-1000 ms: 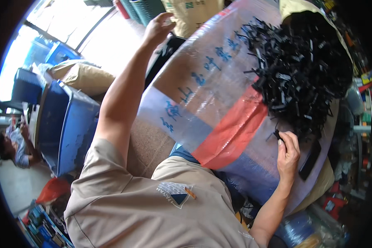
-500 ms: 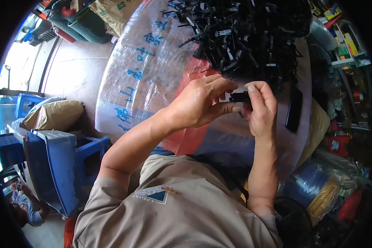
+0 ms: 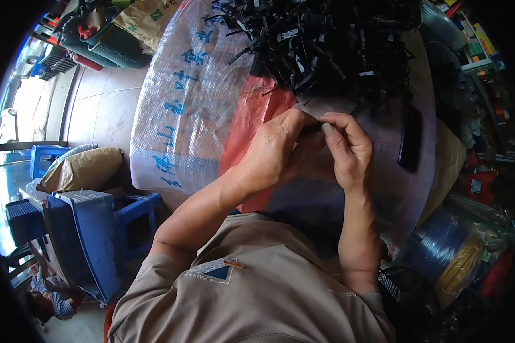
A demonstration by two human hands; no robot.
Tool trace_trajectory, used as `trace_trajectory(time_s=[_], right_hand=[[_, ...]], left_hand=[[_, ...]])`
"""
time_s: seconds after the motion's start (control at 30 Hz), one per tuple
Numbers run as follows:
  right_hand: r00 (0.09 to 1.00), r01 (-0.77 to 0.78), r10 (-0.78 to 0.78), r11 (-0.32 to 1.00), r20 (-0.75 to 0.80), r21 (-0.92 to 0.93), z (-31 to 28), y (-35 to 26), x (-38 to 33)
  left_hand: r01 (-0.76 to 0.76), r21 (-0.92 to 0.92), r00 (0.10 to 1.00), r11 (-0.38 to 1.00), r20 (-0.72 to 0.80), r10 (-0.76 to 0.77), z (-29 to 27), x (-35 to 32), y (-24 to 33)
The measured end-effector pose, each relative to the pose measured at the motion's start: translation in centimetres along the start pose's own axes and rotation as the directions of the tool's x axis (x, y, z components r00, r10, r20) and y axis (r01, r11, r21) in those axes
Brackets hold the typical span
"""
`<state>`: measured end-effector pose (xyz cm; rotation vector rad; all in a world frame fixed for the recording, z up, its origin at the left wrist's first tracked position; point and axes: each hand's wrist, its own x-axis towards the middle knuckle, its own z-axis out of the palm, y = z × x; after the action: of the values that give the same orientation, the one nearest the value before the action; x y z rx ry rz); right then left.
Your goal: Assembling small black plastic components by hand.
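Above the worktable my left hand (image 3: pixel 273 147) and my right hand (image 3: pixel 351 153) meet at the fingertips. Between them is a small black plastic part (image 3: pixel 310 130), mostly hidden by the fingers. My right thumb and index finger pinch its right end, while the left fingers close around the other side. Just beyond the hands lies a large heap of black plastic parts (image 3: pixel 320 51), some with pale labels or light faces. Under everything is a white woven plastic sheet (image 3: pixel 154 128) with blue writing and a red band (image 3: pixel 240 137).
A flat black slab (image 3: pixel 409 137), perhaps a phone, lies right of my hands. On the left stand a blue stool (image 3: pixel 137 217), a blue bin (image 3: pixel 86 240) and a tan sack (image 3: pixel 83 168). A person (image 3: pixel 54 294) is at lower left. Wrapped spools (image 3: pixel 440 246) sit at right.
My hands have come together, and the black part, seen earlier in my right fingers, is now mostly covered. My right hand moved slightly left. The whole view has shifted a little.
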<state>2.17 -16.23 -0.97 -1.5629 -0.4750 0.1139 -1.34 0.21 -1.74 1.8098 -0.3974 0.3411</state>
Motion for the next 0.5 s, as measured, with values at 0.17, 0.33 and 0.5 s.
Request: trace_trajectory(time_s=[0.17, 0.33, 0.5], right_hand=[[0.994, -0.089, 0.097, 0.981, -0.040, 0.174, -0.1, 0.7, -0.5], [0.989, -0.141, 0.146, 0.933, 0.008, 0.330, -0.1, 1.2, -0.6], [0.990, -0.135, 0.141, 0.926, 0.011, 0.352, 0.0, 1.2, -0.6]], left_hand=[[-0.006, 0.044, 0.999, 0.999, -0.049, 0.008, 0.6, 0.0, 0.1], [-0.032, 0.106, 0.995, 0.994, -0.096, 0.043, 1.0, -0.3, -0.1], [0.011, 0.097, 0.990, 0.995, -0.140, 0.003, 1.5, -0.5, 0.3]])
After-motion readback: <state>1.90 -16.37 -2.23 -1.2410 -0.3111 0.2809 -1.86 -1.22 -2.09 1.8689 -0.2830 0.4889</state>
